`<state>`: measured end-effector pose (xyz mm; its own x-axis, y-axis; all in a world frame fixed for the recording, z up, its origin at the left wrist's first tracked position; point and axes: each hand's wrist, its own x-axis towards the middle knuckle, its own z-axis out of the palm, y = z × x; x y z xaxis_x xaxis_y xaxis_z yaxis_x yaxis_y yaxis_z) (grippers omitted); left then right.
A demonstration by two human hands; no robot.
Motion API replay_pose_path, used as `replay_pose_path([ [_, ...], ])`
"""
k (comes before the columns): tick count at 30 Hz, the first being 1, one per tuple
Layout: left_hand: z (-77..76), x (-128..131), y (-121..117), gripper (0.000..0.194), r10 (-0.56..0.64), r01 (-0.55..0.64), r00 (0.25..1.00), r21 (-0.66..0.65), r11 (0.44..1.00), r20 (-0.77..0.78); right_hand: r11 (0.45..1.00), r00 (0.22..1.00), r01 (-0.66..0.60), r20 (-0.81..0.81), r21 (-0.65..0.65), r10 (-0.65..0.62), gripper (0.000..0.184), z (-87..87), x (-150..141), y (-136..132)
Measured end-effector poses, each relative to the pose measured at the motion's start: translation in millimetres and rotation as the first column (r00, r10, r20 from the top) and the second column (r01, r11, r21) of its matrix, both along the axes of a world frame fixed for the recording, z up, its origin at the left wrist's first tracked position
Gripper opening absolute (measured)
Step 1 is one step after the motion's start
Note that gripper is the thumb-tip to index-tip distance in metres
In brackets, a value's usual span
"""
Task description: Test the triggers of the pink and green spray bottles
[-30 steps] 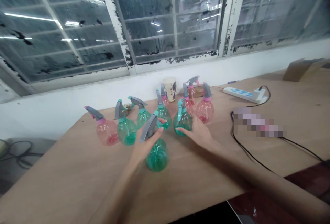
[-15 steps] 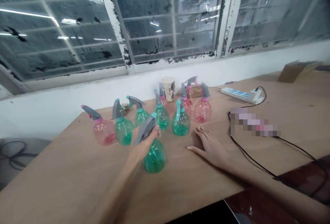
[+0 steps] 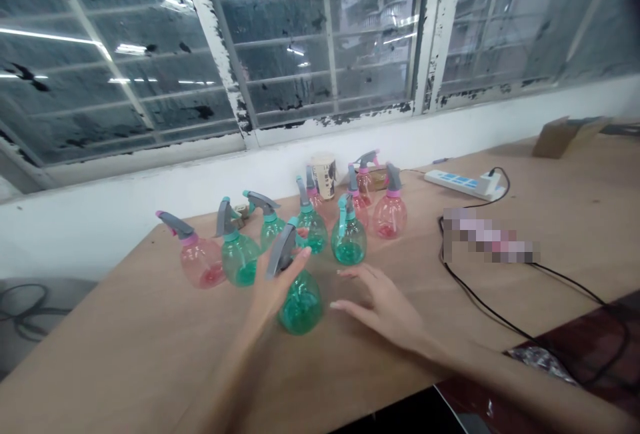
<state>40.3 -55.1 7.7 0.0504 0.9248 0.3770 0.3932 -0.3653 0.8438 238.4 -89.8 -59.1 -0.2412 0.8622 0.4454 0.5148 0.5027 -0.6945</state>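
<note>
Around the neck of a green spray bottle (image 3: pixel 301 306), just below its grey sprayer head, is my left hand (image 3: pixel 273 291). The bottle stands near the middle of the table, with green liquid inside. My right hand (image 3: pixel 387 307) is open to the right of it, thumb and fingers apart and pointing at the bottle without touching it. Behind my hands stand more green spray bottles, one (image 3: pixel 349 241) close beyond my right fingertips and another (image 3: pixel 241 259) to the left. Pink spray bottles stand at the far left (image 3: pixel 201 262) and back right (image 3: pixel 391 215).
A patterned paper cup (image 3: pixel 324 177) stands by the wall under the window. To the right lie a white power strip (image 3: pixel 465 184), a black cable (image 3: pixel 480 304) and a blurred-out object (image 3: pixel 493 237). A cardboard box (image 3: pixel 565 137) sits at the far right.
My right hand has lifted from the table and moved left towards the held bottle. My left hand's thumb and fingers have shifted slightly around the bottle neck.
</note>
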Motion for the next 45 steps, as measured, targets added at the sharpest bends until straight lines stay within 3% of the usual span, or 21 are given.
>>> replay_pose_path([
  [6, 1.8, 12, -11, 0.04, -0.047, 0.046, 0.996, 0.008, 0.999, 0.07, 0.972, 0.963, -0.23, -0.159, -0.05, 0.219, 0.093, 30.8, -37, -2],
  [11, -1.9, 30, -25, 0.05, -0.134, 0.134, 0.991, 0.01, 0.991, 0.016, 0.958, 0.944, -0.284, -0.185, -0.034, 0.274, 0.078, 29.4, -43, -7],
  [13, -10.2, 35, -31, 0.06, -0.192, 0.193, 0.981, 0.006, 0.981, -0.024, 0.962, 0.954, -0.263, -0.17, -0.071, 0.249, 0.074, 24.4, -29, -15],
  [16, -32.7, 37, -40, 0.076, -0.304, 0.308, 0.946, 0.015, 0.951, -0.108, 0.972, 0.974, -0.203, -0.122, -0.118, 0.189, 0.068, 16.4, 14, -23],
  [18, -50.6, 35, -42, 0.069, -0.333, 0.34, 0.927, 0.011, 0.94, -0.174, 0.989, 0.995, -0.082, -0.067, -0.126, 0.074, 0.062, 11.5, 54, -20],
  [20, -65.1, 33, -37, 0.055, -0.296, 0.292, 0.938, -0.048, 0.955, -0.18, 0.987, 0.995, 0.093, -0.029, -0.13, -0.098, 0.067, 7.2, 94, -8],
  [22, -72.7, 32, -24, 0.047, -0.15, 0.135, 0.976, -0.103, 0.985, -0.159, 0.968, 0.972, 0.232, -0.009, -0.094, -0.234, 0.071, 3.5, 129, 11],
  [27, -66.7, 45, 20, 0.057, 0.131, -0.105, 0.973, 0.142, 0.984, -0.188, 0.921, 0.919, 0.389, 0.06, 0.008, -0.389, 0.072, -6.2, 175, 67],
  [32, -62.9, 72, 47, 0.075, 0.215, -0.17, 0.945, 0.191, 0.967, -0.245, 0.858, 0.86, 0.509, 0.003, 0.071, -0.511, 0.088, -18.1, 188, 126],
  [38, -73.7, 88, 65, 0.079, 0.233, -0.198, 0.948, 0.174, 0.965, -0.218, 0.831, 0.83, 0.557, 0.037, 0.012, -0.557, 0.092, -19.3, 184, 192],
  [41, -78.1, 89, 66, 0.08, 0.192, -0.172, 0.963, 0.118, 0.978, -0.187, 0.842, 0.841, 0.538, 0.077, -0.022, -0.536, 0.089, -17.2, 176, 207],
  [45, -82.2, 87, 63, 0.079, 0.152, -0.139, 0.976, 0.089, 0.986, -0.157, 0.822, 0.821, 0.564, 0.157, -0.073, -0.549, 0.102, -6.8, 187, 201],
])
